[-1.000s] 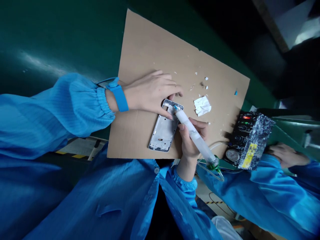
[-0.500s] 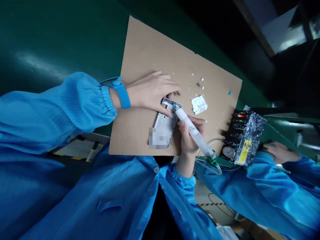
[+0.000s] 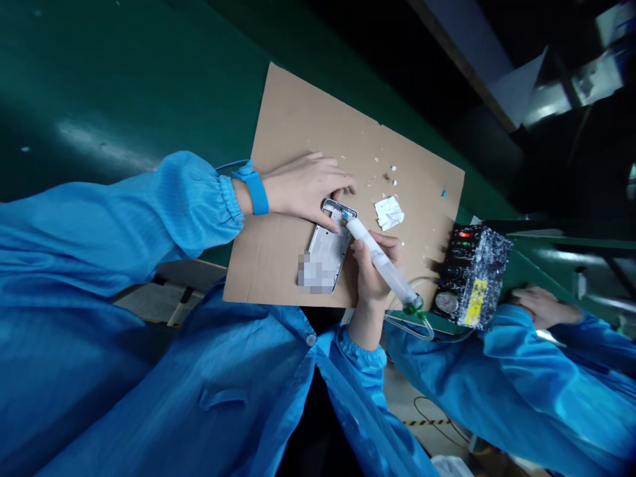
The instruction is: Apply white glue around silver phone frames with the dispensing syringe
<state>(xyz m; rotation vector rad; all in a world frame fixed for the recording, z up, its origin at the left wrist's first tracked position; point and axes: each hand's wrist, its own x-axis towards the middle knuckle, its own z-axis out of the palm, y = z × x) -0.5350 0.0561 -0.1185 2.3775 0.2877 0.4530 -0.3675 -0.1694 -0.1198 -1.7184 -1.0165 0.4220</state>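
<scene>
A silvery phone frame (image 3: 328,248) lies on a brown cardboard sheet (image 3: 278,126). My left hand (image 3: 311,189) steadies the frame's upper end, thumb lying over its left side and fingers curled past the top edge. In my right hand (image 3: 372,268) is a dispensing syringe (image 3: 385,265) with a whitish barrel, gripped between thumb and fingers and tilted. Its blue tip (image 3: 345,215) points at the frame's upper right corner; whether it touches cannot be made out. A green cap (image 3: 414,305) at the syringe's rear joins a clear hose.
Right of the cardboard stands a black dispenser box (image 3: 470,275) with a gauge and lit red display. A crumpled white wipe (image 3: 389,213), small white scraps and a blue bit (image 3: 444,193) lie on the cardboard. A co-worker's hands (image 3: 544,305) rest at the far right.
The whole view has shifted slightly. Both hands, the phone frame and the syringe keep nearly the same places relative to each other.
</scene>
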